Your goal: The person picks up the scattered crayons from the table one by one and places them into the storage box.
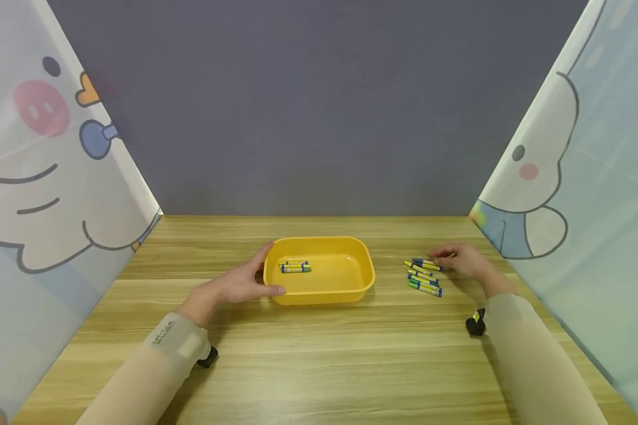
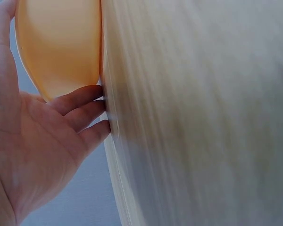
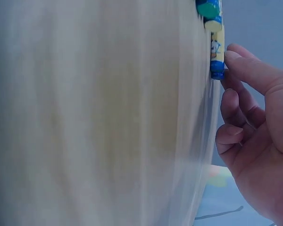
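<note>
A yellow plastic basin point(image 1: 324, 295) stands on the table with a few crayons point(image 1: 296, 268) lying in its left part. My left hand point(image 1: 247, 282) holds the basin's left end, thumb along the front rim and forefinger at the back left corner. In the left wrist view its other fingers point(image 2: 85, 113) are slightly bent beside the basin wall, tips down at the tabletop. On the right lies a loose row of several crayons point(image 1: 424, 280) with yellow wrappers. My right hand point(image 1: 464, 261) pinches the end of the dark blue crayon point(image 1: 420, 260) at the back of the row.
The wood-grain table point(image 1: 319, 360) meets a dark grey panel point(image 1: 319, 118) at the back. Cartoon-printed sheets point(image 1: 48, 177) flank it left and right. Small black devices point(image 1: 475, 323) sit at both wrists.
</note>
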`<state>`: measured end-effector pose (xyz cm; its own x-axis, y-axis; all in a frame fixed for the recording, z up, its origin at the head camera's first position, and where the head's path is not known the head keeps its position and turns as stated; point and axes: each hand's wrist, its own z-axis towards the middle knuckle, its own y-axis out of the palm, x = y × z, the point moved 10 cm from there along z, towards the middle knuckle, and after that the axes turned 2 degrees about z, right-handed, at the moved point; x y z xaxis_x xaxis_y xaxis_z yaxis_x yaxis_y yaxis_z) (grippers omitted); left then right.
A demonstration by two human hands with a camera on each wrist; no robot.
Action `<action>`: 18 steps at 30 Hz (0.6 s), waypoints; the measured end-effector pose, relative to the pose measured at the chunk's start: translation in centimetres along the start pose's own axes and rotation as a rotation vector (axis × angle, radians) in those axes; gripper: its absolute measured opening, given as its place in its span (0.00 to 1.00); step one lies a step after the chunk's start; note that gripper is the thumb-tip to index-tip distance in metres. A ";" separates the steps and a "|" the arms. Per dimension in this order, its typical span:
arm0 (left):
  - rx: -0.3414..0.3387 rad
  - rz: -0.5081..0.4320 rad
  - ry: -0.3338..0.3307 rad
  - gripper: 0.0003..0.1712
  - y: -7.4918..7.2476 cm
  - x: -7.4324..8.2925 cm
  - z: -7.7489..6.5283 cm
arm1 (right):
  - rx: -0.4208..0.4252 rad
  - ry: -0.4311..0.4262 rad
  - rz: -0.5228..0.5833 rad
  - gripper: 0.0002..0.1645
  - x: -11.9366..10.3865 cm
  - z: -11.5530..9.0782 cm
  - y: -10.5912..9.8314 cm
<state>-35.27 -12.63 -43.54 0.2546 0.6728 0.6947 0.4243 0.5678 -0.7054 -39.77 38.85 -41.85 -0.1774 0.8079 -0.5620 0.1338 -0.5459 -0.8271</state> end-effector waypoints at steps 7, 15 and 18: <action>-0.005 -0.027 0.012 0.79 0.0 0.3 0.2 | 0.005 0.000 -0.026 0.18 0.7 -0.2 -0.4; 0.002 -0.016 0.014 0.79 0.0 0.2 0.2 | -0.004 0.009 -0.025 0.17 1.4 -0.5 -0.8; 0.003 -0.011 0.020 0.78 0.1 0.2 0.3 | -0.014 0.003 -0.002 0.17 1.5 -0.6 -0.7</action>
<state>-35.41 -12.31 -43.47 0.2677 0.6567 0.7050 0.4245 0.5765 -0.6982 -39.57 40.63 -42.10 -0.1744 0.8099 -0.5601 0.1472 -0.5410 -0.8280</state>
